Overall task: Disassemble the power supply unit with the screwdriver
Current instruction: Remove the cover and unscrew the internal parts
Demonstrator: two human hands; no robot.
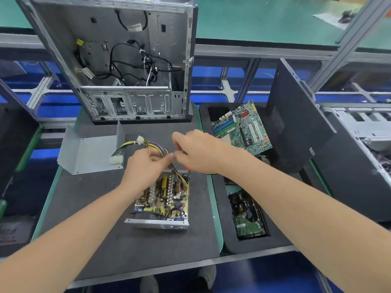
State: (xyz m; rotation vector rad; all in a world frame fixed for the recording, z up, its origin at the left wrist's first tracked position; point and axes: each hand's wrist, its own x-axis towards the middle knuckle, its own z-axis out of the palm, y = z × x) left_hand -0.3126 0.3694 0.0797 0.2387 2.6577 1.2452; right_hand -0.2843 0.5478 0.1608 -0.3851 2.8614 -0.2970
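The power supply unit (163, 199) lies open on the dark mat, its circuit board and components exposed. Its bundle of yellow, black and purple cables (135, 144) runs up and left to white connectors. My left hand (146, 166) rests on the unit's far end, fingers around the cables. My right hand (196, 151) is closed on a screwdriver (187, 169); only a bit of orange handle and the shaft show below the palm, pointing down at the unit's far right corner. The two hands' fingertips nearly touch.
The grey metal cover (88, 153) of the unit lies to the left. An empty computer case (127, 60) stands behind. A motherboard (241, 127) and a hard drive (247, 216) sit in a black foam tray on the right, beside a black side panel (300, 127).
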